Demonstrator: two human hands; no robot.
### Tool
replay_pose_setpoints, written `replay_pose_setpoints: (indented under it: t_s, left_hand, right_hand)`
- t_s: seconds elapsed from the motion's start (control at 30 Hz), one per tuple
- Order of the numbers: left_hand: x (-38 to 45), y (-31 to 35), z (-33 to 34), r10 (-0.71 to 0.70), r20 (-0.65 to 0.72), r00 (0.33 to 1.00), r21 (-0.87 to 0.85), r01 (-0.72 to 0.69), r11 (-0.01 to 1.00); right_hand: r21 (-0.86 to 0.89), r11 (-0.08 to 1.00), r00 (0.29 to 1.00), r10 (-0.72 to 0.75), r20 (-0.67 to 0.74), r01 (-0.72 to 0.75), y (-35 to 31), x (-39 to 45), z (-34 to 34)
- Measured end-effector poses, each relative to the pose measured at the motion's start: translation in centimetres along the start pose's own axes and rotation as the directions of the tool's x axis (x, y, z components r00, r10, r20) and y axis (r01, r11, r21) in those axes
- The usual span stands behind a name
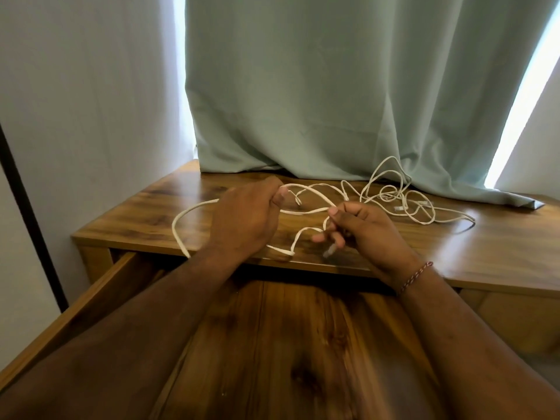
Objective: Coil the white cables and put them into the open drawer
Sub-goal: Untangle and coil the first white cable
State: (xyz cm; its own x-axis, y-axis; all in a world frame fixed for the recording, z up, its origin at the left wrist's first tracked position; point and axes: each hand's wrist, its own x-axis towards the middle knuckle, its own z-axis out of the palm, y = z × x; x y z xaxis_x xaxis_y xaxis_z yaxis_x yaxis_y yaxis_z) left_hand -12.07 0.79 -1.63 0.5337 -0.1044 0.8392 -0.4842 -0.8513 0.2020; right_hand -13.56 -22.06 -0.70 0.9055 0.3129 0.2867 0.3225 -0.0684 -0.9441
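A thick white cable (181, 218) loops over the front of the wooden table (169, 204). My left hand (247, 218) grips it near one end, fingers curled round it. Between thumb and fingers my right hand (362, 230) pinches another stretch of the same cable, and a plug end hangs below the fingers. A tangle of thinner white cables (397, 197) lies loose at the back right of the table. Below my forearms the open drawer (100, 294) shows its wooden floor.
A pale green curtain (333, 101) hangs down onto the back of the table, its hem lying on the tabletop at the right. A white wall stands at the left. The drawer's left side wall runs toward me.
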Motion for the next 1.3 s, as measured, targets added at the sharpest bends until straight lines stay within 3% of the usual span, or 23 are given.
replay_pose_setpoints:
  t_s: [0.13,0.3,0.47,0.67,1.03,1.3]
  left_hand:
    - [-0.4,-0.1,-0.1,-0.103,-0.049,0.994,-0.006,0.103,0.995]
    - [-0.3,0.3,0.8,-0.238,-0.025,0.971,-0.189,0.230,0.955]
    - [-1.1,0.7,1.4,-0.096,0.095,0.991,-0.120,0.107,0.987]
    - [-1.6,2.4,1.7,0.061,0.237,0.970,-0.140,-0.028,0.990]
    - [-3.0,5.3,2.8,0.156,0.447,0.881,-0.233,-0.053,0.971]
    - [-2.9,6.4,2.4,0.156,0.469,0.869,-0.116,-0.114,0.987]
  right_hand:
    - [0.135,0.989,0.995,0.042,0.086,-0.053,0.1,-0.5,0.4]
    - [0.293,0.942,0.956,0.078,0.283,-0.164,0.5,-0.6,1.5]
    - [0.473,0.868,0.921,-0.050,0.387,-0.152,0.3,-0.6,1.3]
    - [0.597,0.799,0.982,-0.162,0.098,0.073,-0.1,-0.5,1.6]
    - [0.765,0.609,0.970,-0.033,-0.240,0.210,-0.1,0.2,1.5]
    - [0.675,0.687,0.905,0.061,-0.421,0.268,-0.3,0.5,1.3]
